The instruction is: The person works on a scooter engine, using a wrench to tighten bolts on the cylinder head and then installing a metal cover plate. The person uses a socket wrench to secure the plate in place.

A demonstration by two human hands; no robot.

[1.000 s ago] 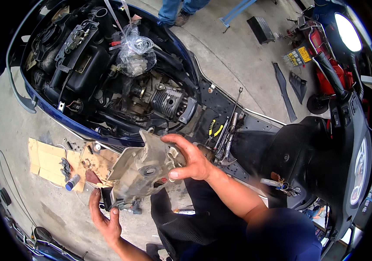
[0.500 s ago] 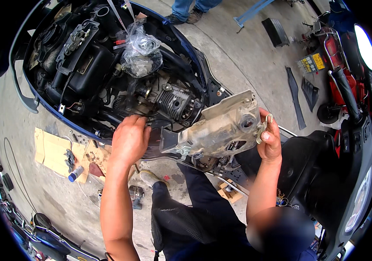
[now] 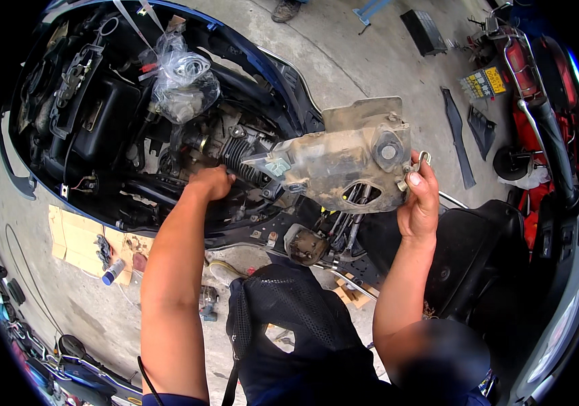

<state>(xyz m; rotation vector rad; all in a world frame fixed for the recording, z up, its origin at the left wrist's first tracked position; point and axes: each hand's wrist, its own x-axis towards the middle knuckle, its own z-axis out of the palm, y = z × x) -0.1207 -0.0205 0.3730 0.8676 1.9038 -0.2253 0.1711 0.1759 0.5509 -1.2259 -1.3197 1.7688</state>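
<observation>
My right hand (image 3: 419, 203) pinches one end of a dirty grey-brown plastic cover (image 3: 337, 159), by a small metal fitting on its edge. The cover is raised above the scooter frame and has an oval hole and a round boss. My left hand (image 3: 211, 183) reaches into the opened scooter (image 3: 103, 128), close beside the finned engine cylinder (image 3: 237, 154). Its fingers are curled and partly hidden, so what they grip does not show. Above the engine hangs a part wrapped in clear plastic (image 3: 184, 81), held up by a strap.
Cardboard (image 3: 76, 237) with a blue-capped can (image 3: 113, 272) lies on the floor at left. A black scooter seat (image 3: 445, 264) is at right, with a red vehicle (image 3: 526, 81) beyond. Loose black panels (image 3: 455, 135) lie on the concrete, and another person's shoe (image 3: 286, 10) shows at the top.
The cover has risen and tilted, uncovering more of the frame below. My left hand has moved away from the cover's near end, deeper toward the engine. The view has shifted.
</observation>
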